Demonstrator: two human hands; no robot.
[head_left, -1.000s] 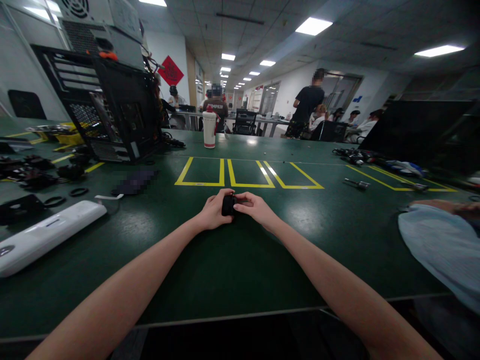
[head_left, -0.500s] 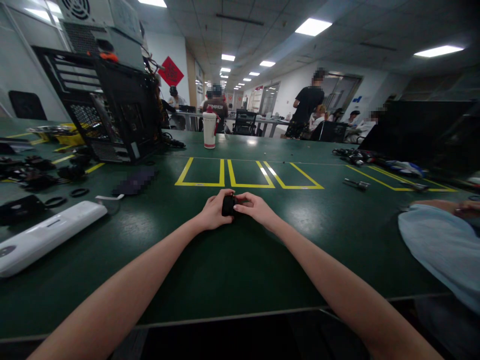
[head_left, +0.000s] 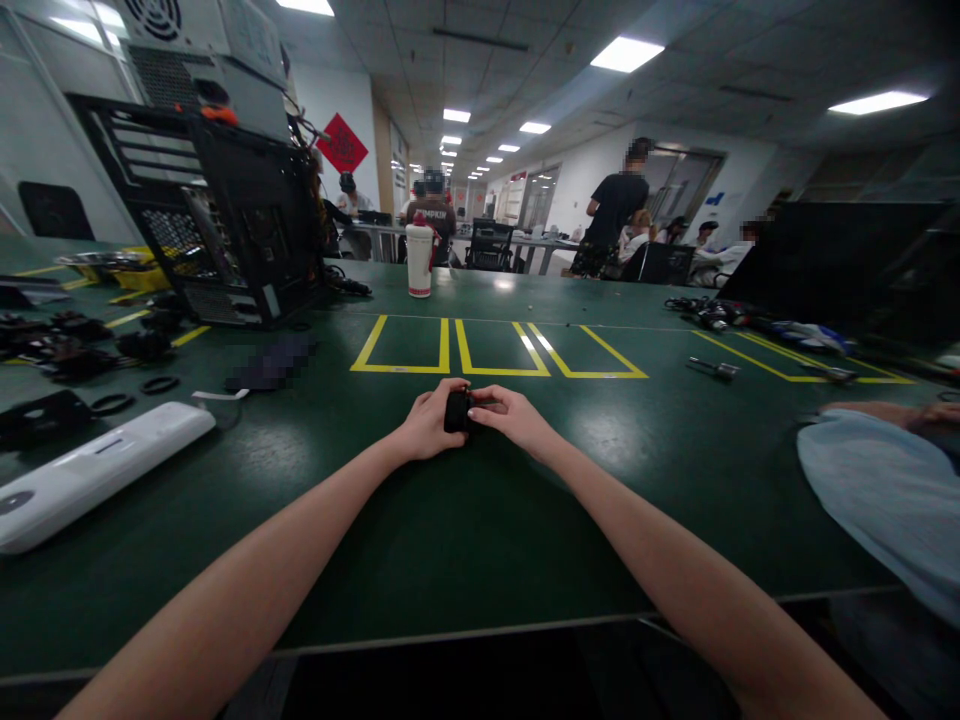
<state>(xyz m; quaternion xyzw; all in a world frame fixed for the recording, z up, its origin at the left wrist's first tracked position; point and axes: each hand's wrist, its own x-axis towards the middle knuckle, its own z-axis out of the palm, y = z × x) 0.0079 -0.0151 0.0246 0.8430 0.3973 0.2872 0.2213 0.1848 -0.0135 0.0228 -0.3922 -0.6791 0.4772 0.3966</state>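
A small black block-like object [head_left: 456,411] is held between the thumb and fingers of my left hand [head_left: 427,424], just above or on the green table; its exact kind cannot be made out. My right hand [head_left: 511,417] comes in from the other side, thumb and fingers pinched against the object's right edge. Whether a separate small part sits in that pinch is too small to tell. Beyond both hands, yellow tape outlines [head_left: 401,370] mark the tabletop.
On the left lie a white power strip [head_left: 112,470], black rings [head_left: 159,384] and a black computer case [head_left: 247,220]. A white cup [head_left: 420,262] stands at the back. To the right are a metal tool [head_left: 714,369] and another person's light-blue sleeve [head_left: 877,490].
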